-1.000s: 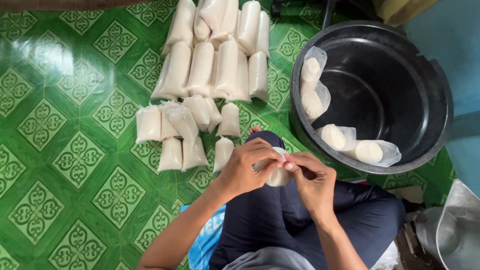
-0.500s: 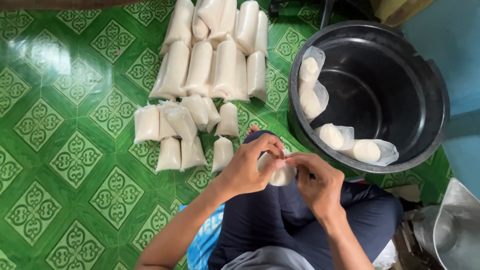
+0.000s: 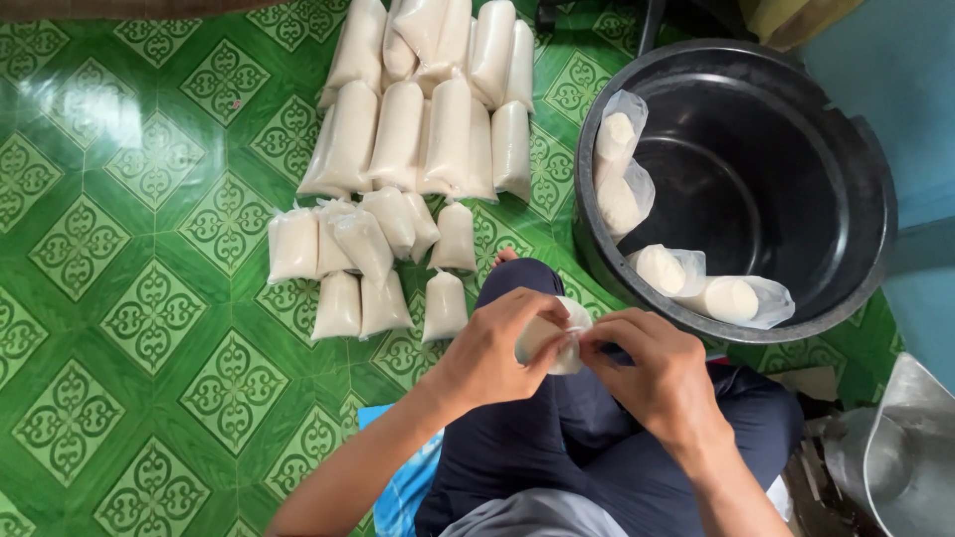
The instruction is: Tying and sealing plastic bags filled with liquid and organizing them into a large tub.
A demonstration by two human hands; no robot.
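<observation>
Shifted slightly lower since earlier: small white filled bag (image 3: 553, 343), pinched between left hand (image 3: 497, 350) and right hand (image 3: 652, 373) above lap. Beyond, filled bags (image 3: 398, 209) on green tiled floor (image 3: 119, 298); black tub (image 3: 741, 179) at right

Both bare forearms reach forward from the lower edge and meet above the lap. The left hand (image 3: 492, 353) is curled, knuckles up, its fingers (image 3: 542, 316) bent inward toward the right. The right hand (image 3: 652, 373) faces it, fingers (image 3: 605, 333) pinched together at the tips, wrist slightly bent, thumbs nearly touching.
</observation>
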